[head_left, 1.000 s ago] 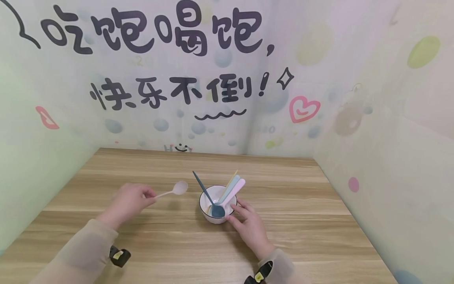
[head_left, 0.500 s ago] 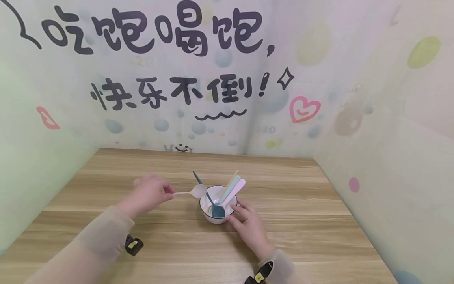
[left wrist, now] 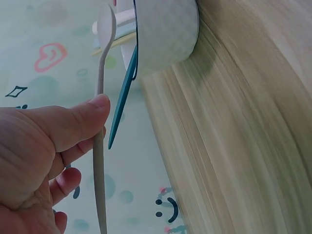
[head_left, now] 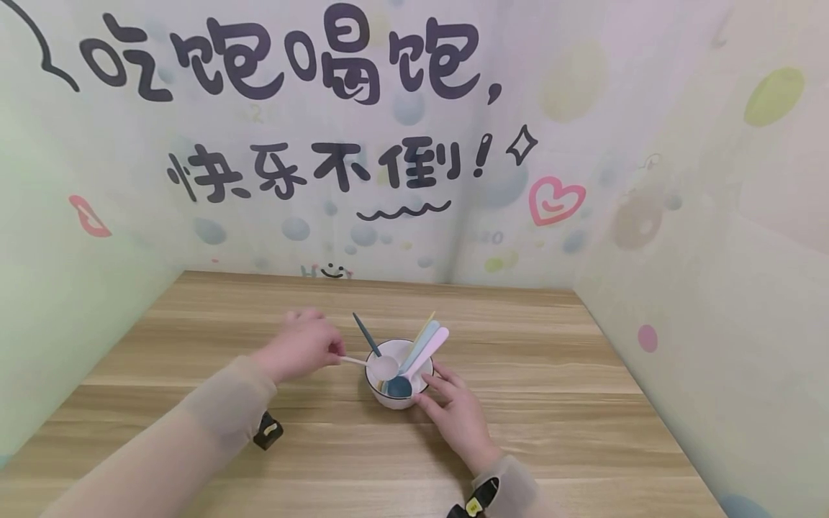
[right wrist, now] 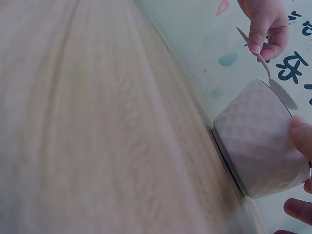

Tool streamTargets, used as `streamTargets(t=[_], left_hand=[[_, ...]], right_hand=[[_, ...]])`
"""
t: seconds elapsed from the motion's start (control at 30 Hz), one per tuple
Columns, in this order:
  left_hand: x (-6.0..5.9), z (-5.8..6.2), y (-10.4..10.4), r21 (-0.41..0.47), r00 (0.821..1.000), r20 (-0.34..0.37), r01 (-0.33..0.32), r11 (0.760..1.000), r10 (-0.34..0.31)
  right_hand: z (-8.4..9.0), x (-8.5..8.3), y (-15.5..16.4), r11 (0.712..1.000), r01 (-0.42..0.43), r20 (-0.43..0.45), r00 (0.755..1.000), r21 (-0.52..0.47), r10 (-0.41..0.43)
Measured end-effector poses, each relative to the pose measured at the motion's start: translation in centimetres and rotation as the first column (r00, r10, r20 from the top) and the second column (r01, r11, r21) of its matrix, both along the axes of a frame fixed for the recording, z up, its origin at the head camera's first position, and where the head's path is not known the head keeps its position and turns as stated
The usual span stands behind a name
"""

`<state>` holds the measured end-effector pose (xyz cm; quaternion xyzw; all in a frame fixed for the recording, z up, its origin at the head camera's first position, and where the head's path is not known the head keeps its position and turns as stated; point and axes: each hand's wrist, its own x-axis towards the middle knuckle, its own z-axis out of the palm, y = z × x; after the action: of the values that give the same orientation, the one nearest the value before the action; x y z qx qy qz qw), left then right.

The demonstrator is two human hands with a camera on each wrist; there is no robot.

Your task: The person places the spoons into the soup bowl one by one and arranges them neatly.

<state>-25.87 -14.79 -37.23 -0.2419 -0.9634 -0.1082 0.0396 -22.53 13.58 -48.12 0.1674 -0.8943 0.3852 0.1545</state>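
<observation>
Currently my left hand [head_left: 304, 350] pinches the handle of the pale spoon [head_left: 372, 365], thumb on top and fingers curled beneath, as the left wrist view confirms [left wrist: 100, 105]. The spoon's long axis runs from my grip, left of centre in the head view, rightward and slightly down the frame; its head sits over the mouth of the white bowl [head_left: 388, 400]. I cannot tell whether the head touches the rim or anything inside. The bowl stands on the wooden table [head_left: 550, 403] at centre frame, just right of my left hand, which is therefore the one carrying the spoon to it.

My right hand [head_left: 458, 415] lies at the bowl's lower right, fingers loosely extended with the tips against the wall; the right wrist view shows a fingertip [right wrist: 302, 139] on the quilted side of the bowl. It steadies rather than grasps.

Inside the bowl lean a dark blue spoon [head_left: 395, 385], handle pointing to the upper left, and a light blue spoon [head_left: 417, 342], a pink spoon [head_left: 432, 344] and a yellowish one behind, handles pointing to the upper right.
</observation>
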Motion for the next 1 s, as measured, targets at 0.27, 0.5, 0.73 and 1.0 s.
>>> streamTargets(t=[0.27, 0.5, 0.73, 1.0], left_hand=[[-1.0, -0.4, 1.1, -0.028, 0.998, -0.034, 0.054, 0.998, -0.055], [-1.2, -0.7, 2.0, -0.045, 0.997, 0.000, 0.071, 0.996, -0.071], [-1.3, -1.1, 2.5, -0.073, 0.993, -0.027, 0.112, 0.991, -0.115], [-1.6, -1.5, 2.6, -0.055, 0.990, -0.026, 0.140, 0.989, -0.141]], right_hand=[[0.0, 0.0, 0.0, 1.000, -0.001, 0.013, 1.000, 0.005, 0.001], [-0.1, -0.1, 0.1, 1.000, -0.002, -0.002, 1.000, 0.008, 0.002], [-0.1, -0.1, 0.1, 1.000, -0.003, -0.012, 1.000, 0.008, 0.003], [-0.2, -0.1, 0.1, 1.000, -0.003, -0.024, 1.000, 0.013, 0.004]])
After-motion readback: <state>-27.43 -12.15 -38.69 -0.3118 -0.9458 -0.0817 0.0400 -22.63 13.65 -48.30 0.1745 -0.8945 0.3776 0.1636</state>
